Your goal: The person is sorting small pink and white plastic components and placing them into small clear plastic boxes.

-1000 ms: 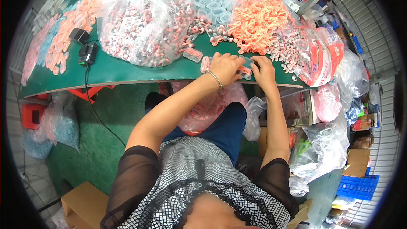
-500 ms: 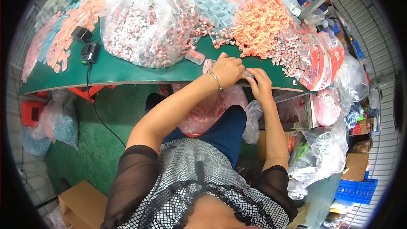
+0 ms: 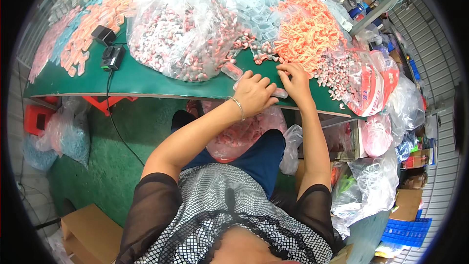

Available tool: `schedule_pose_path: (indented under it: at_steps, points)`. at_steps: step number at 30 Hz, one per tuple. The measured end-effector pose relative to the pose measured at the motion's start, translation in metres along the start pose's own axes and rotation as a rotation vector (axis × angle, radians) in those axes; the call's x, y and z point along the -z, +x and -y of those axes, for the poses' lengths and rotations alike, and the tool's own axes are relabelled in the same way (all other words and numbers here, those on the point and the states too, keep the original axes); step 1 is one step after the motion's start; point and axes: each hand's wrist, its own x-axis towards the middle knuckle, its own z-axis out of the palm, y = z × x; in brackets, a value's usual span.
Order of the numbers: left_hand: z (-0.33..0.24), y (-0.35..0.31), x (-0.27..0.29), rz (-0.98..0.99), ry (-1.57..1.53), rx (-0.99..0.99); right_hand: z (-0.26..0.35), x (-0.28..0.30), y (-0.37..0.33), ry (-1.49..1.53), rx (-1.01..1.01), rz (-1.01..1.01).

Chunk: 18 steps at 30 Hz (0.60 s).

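Before the cords is a case (the bag farther left).

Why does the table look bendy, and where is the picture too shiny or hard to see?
Head view: the fisheye lens likely bends the green table's front edge; head view: glare whitens the top of the big clear bag; head view: the left hand hides much of the clear case, whose contents are too small to make out.

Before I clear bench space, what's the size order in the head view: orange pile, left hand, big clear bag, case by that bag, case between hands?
Big clear bag
Orange pile
Left hand
Unsure: case by that bag, case between hands, the latter partly hidden
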Motion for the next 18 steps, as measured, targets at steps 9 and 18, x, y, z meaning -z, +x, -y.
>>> schedule_pose_path:
  at_steps: [9,18]
  points:
    - [-0.006,-0.006,-0.009,-0.040,0.022,0.035,-0.010,-0.041,0.072,-0.305,0.214,-0.001]
    - [-0.010,-0.014,-0.007,-0.066,-0.035,0.085,0.002,-0.043,0.109,-0.525,-0.002,0.634]
